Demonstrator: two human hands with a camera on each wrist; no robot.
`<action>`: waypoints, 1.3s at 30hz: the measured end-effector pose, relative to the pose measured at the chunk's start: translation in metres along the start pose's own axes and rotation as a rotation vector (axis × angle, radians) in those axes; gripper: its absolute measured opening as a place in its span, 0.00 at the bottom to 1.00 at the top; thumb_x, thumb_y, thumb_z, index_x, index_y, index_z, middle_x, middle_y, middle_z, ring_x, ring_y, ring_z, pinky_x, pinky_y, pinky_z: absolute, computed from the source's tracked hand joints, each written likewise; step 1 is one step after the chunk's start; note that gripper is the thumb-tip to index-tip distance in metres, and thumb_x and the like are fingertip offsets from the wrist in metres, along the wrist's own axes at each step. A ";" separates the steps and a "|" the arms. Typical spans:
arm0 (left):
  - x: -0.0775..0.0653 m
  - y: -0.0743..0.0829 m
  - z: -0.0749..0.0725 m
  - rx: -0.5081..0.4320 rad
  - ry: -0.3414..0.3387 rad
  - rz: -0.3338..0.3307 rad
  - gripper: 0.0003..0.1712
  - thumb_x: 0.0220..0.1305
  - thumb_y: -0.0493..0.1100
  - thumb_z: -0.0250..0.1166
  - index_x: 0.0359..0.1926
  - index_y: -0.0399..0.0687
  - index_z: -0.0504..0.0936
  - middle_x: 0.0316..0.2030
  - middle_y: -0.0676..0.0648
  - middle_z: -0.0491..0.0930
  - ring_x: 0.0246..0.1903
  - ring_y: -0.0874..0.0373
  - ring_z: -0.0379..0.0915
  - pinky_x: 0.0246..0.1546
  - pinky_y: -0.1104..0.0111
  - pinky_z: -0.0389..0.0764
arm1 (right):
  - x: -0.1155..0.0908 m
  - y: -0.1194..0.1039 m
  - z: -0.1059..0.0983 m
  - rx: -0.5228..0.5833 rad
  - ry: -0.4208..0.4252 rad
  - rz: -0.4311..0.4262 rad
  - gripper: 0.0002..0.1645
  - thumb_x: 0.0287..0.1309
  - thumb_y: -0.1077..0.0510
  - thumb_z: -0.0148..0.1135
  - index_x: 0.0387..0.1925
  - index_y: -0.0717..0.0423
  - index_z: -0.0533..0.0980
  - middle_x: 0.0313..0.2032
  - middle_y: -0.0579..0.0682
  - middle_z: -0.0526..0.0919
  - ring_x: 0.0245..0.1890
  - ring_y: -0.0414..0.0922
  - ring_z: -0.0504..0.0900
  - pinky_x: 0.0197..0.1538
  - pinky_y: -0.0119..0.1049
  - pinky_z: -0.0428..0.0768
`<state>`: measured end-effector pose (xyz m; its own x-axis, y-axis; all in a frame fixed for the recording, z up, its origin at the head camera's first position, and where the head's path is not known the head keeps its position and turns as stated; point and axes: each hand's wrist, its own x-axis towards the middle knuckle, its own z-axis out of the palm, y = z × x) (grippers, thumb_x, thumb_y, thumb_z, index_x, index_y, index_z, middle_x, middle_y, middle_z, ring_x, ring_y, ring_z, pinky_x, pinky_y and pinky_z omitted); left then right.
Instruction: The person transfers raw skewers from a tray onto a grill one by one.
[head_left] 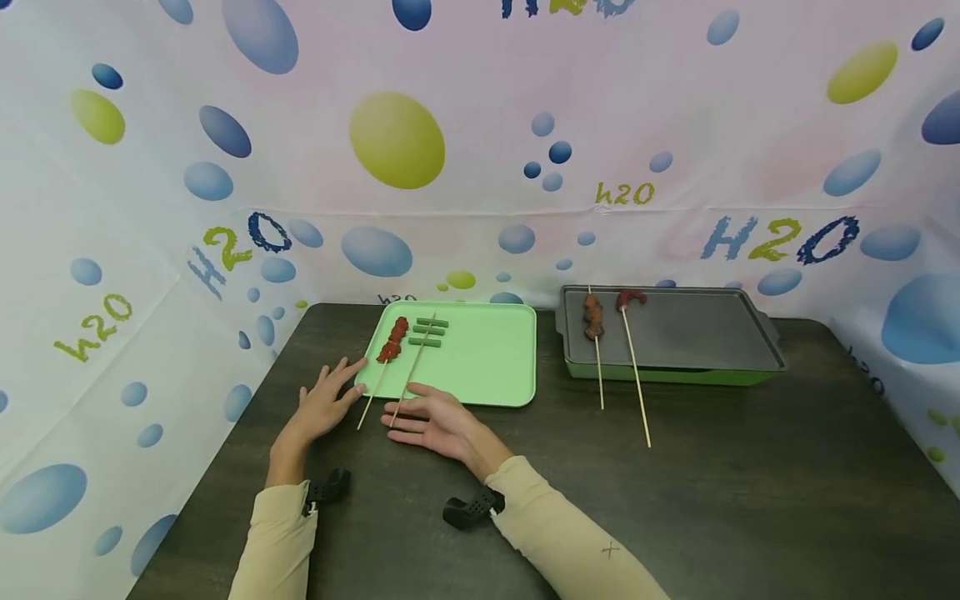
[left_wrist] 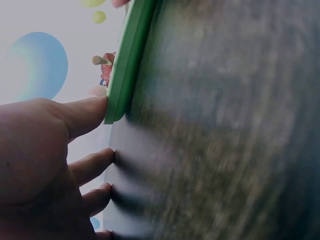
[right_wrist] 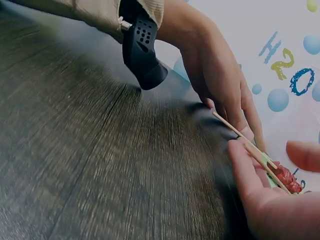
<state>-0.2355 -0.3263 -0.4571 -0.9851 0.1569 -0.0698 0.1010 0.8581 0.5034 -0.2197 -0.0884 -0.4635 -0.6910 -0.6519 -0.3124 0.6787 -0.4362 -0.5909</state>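
A light green tray (head_left: pixel 491 354) holds a skewer of red chunks (head_left: pixel 392 342) and, to its right, a skewer with several green pieces (head_left: pixel 427 331). Both sticks reach past the tray's near edge. My left hand (head_left: pixel 324 406) lies at the tray's near-left corner; in the left wrist view its thumb touches the green rim (left_wrist: pixel 131 65) and the other fingertips rest on the table. My right hand (head_left: pixel 446 425) is at the lower end of the green-piece skewer, palm turned up, fingers extended and thumb apart. In the right wrist view, the stick ends (right_wrist: pixel 227 124) pass by its fingertips.
To the right stands a grey grill plate (head_left: pixel 697 329) on a green base. Lying on it are a skewer of brown meat (head_left: pixel 593 317) and a skewer with a dark red curled piece (head_left: pixel 632 297), their sticks hanging over the near edge. A printed curtain (head_left: pixel 480 150) backs the dark table (head_left: pixel 712 475).
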 end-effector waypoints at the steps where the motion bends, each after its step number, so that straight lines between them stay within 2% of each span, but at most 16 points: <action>1: 0.001 0.000 0.000 -0.003 0.003 -0.001 0.32 0.68 0.55 0.48 0.70 0.53 0.55 0.68 0.33 0.46 0.65 0.27 0.31 0.50 0.28 0.33 | 0.002 -0.001 0.001 -0.003 0.015 -0.012 0.38 0.63 0.65 0.50 0.70 0.52 0.46 0.59 0.64 0.68 0.55 0.56 0.73 0.54 0.47 0.72; 6: 0.002 0.001 0.000 -0.005 0.017 0.003 0.32 0.68 0.55 0.49 0.70 0.54 0.55 0.68 0.33 0.46 0.65 0.28 0.31 0.50 0.28 0.32 | 0.003 -0.004 0.000 -0.092 0.068 -0.080 0.36 0.60 0.68 0.52 0.68 0.58 0.53 0.53 0.68 0.72 0.48 0.54 0.79 0.49 0.44 0.76; 11: 0.000 -0.001 0.001 -0.009 0.011 0.010 0.32 0.68 0.54 0.49 0.69 0.53 0.55 0.68 0.33 0.46 0.65 0.28 0.31 0.50 0.28 0.33 | -0.004 -0.004 -0.007 -0.162 0.070 -0.099 0.32 0.58 0.69 0.54 0.64 0.61 0.60 0.49 0.68 0.76 0.45 0.53 0.81 0.47 0.42 0.77; 15: -0.002 -0.001 0.002 -0.009 0.012 0.011 0.32 0.68 0.55 0.49 0.69 0.53 0.56 0.68 0.33 0.46 0.65 0.28 0.31 0.50 0.28 0.33 | -0.017 -0.005 -0.011 -0.205 0.049 -0.118 0.32 0.58 0.68 0.55 0.64 0.60 0.62 0.48 0.68 0.77 0.45 0.53 0.81 0.46 0.42 0.78; 23: -0.002 -0.002 0.001 -0.033 0.013 0.037 0.32 0.68 0.54 0.49 0.69 0.52 0.55 0.68 0.32 0.45 0.65 0.28 0.30 0.50 0.28 0.31 | -0.058 -0.020 -0.011 -0.292 0.018 -0.204 0.30 0.55 0.68 0.58 0.61 0.58 0.66 0.45 0.67 0.79 0.45 0.54 0.81 0.46 0.43 0.77; 30: -0.004 -0.005 0.001 -0.023 0.015 0.045 0.32 0.68 0.55 0.48 0.69 0.52 0.55 0.68 0.32 0.45 0.64 0.27 0.30 0.49 0.28 0.32 | -0.090 -0.027 -0.009 -0.348 0.004 -0.238 0.28 0.54 0.67 0.60 0.58 0.54 0.69 0.44 0.68 0.79 0.43 0.54 0.82 0.45 0.44 0.77; 39: -0.003 0.001 0.000 -0.022 0.011 0.038 0.32 0.68 0.55 0.48 0.69 0.52 0.55 0.68 0.32 0.45 0.64 0.27 0.30 0.49 0.28 0.32 | -0.137 -0.047 -0.027 -0.405 0.016 -0.247 0.30 0.56 0.64 0.59 0.61 0.53 0.67 0.47 0.70 0.76 0.44 0.54 0.81 0.47 0.44 0.77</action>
<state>-0.2330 -0.3262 -0.4562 -0.9822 0.1835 -0.0410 0.1352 0.8408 0.5242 -0.1636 0.0381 -0.4130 -0.8252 -0.5483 -0.1355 0.3443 -0.2983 -0.8902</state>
